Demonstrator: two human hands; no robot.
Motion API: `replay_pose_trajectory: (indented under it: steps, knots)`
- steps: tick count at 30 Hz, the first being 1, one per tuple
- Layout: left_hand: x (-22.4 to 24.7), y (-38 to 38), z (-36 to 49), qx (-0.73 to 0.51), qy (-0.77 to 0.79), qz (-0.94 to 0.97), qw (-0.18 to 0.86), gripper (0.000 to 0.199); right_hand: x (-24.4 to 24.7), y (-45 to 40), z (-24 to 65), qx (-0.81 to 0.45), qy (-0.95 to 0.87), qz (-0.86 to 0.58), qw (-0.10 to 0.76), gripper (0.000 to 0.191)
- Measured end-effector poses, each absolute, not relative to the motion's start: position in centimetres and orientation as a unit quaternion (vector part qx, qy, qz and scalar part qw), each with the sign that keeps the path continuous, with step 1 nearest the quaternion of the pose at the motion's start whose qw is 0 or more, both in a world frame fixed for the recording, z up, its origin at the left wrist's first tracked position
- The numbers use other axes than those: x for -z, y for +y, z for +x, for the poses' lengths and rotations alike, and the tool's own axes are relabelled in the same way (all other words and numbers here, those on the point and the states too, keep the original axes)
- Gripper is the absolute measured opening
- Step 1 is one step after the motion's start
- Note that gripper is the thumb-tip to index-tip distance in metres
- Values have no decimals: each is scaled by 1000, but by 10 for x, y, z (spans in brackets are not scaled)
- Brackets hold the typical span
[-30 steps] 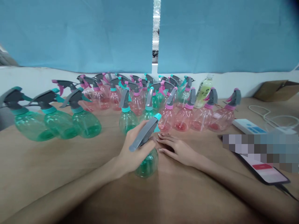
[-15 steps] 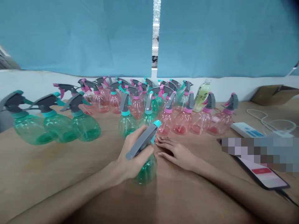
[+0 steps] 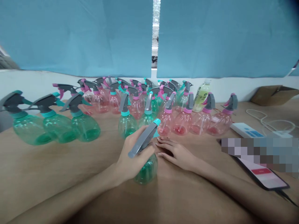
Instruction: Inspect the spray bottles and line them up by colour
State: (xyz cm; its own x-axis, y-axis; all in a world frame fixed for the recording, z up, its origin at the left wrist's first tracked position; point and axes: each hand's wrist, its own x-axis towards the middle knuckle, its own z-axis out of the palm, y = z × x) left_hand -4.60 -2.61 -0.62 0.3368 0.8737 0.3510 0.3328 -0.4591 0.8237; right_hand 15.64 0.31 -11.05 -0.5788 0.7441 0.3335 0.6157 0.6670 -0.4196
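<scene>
A green spray bottle (image 3: 146,171) with a grey and teal spray head stands on the table in front of me. My left hand (image 3: 133,152) is wrapped round its neck, just under the spray head. Just right of the bottle, my right hand (image 3: 178,154) lies low over the table with its fingers spread and nothing in them. Beyond my hands stand two more green bottles (image 3: 127,124) and a row of pink bottles (image 3: 182,123).
Three green bottles (image 3: 86,127) stand at the left, with several pink and green ones behind. A labelled drink bottle (image 3: 201,95) leans at the back. On the right are a phone (image 3: 268,177), a white power strip (image 3: 246,130), cables and a brown box (image 3: 274,95).
The spray head in my left hand has shifted and turned slightly, and its teal trigger shows more. My right hand has hardly moved.
</scene>
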Motion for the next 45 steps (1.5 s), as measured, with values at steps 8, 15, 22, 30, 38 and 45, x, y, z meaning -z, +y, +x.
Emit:
replay_pose_trajectory:
  steps: [8, 15, 22, 30, 38, 45]
  knots:
    - [6, -27, -44, -426, 404, 740, 330, 7, 111, 4, 157, -134, -880, -383, 249, 43]
    - [6, -27, -44, -427, 399, 744, 323, 8, 111, 4, 157, -131, -880, -384, 245, 44]
    - [7, -29, -44, -423, 414, 738, 324, 15, 110, 3, 158, -132, -880, -385, 245, 44]
    - [9, -27, -45, -422, 424, 736, 317, 10, 110, 3, 157, -131, -879, -382, 251, 43]
    - [6, -29, -44, -415, 421, 734, 334, 10, 110, 4, 157, -128, -883, -384, 237, 45]
    - [6, -27, -45, -416, 405, 739, 342, 11, 111, 3, 157, -131, -881, -391, 231, 46]
